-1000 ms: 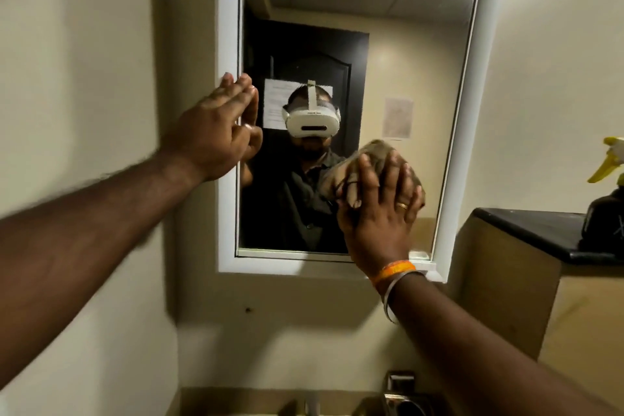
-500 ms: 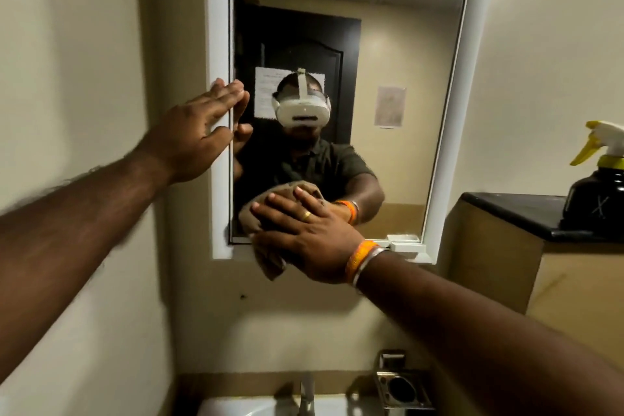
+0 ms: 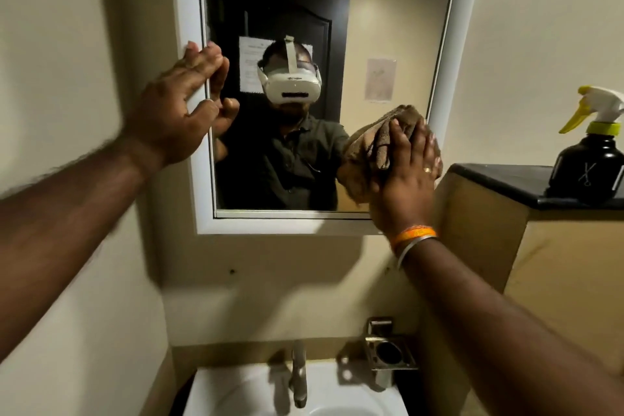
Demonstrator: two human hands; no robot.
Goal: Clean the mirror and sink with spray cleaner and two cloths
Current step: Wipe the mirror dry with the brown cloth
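Observation:
A white-framed mirror (image 3: pixel 189 10) hangs on the wall above a white sink (image 3: pixel 236 392). My right hand (image 3: pixel 405 179) presses a brown cloth (image 3: pixel 371 145) flat against the glass at the mirror's lower right corner. My left hand (image 3: pixel 175 105) rests with straight fingers on the mirror's left frame edge. A black spray bottle (image 3: pixel 591 165) with a yellow and white trigger stands on the dark ledge at the right. No second cloth is in view.
A dark countertop (image 3: pixel 506 182) on a beige partition juts out right of the mirror. A metal tap (image 3: pixel 299 371) rises behind the sink, with a steel holder (image 3: pixel 388 353) fixed to the wall beside it. The wall at left is bare.
My right hand has swept the cloth from the mirror's lower left corner across to the lower right. The left hand has stayed on the frame. The view has tilted down, showing more sink.

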